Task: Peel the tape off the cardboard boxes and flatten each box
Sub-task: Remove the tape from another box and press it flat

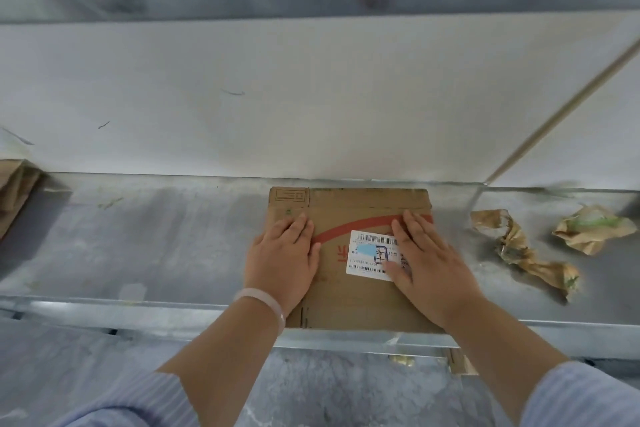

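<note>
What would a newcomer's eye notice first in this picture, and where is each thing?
The flat brown cardboard box with a red curved stripe lies centred on the grey metal table, with the left hand and the right hand pressing flat on it. A white barcode label sits on the box, partly under the right hand. Two crumpled brown wads, seemingly tape, lie to its right.

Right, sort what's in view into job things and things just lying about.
Job: flattened cardboard box on the metal bench, pressed by left hand and right hand; shipping label on it.
Lying about: long crumpled brown wad and smaller crumpled wad, maybe peeled tape; brown cardboard piece at left edge; leaning rod.
</note>
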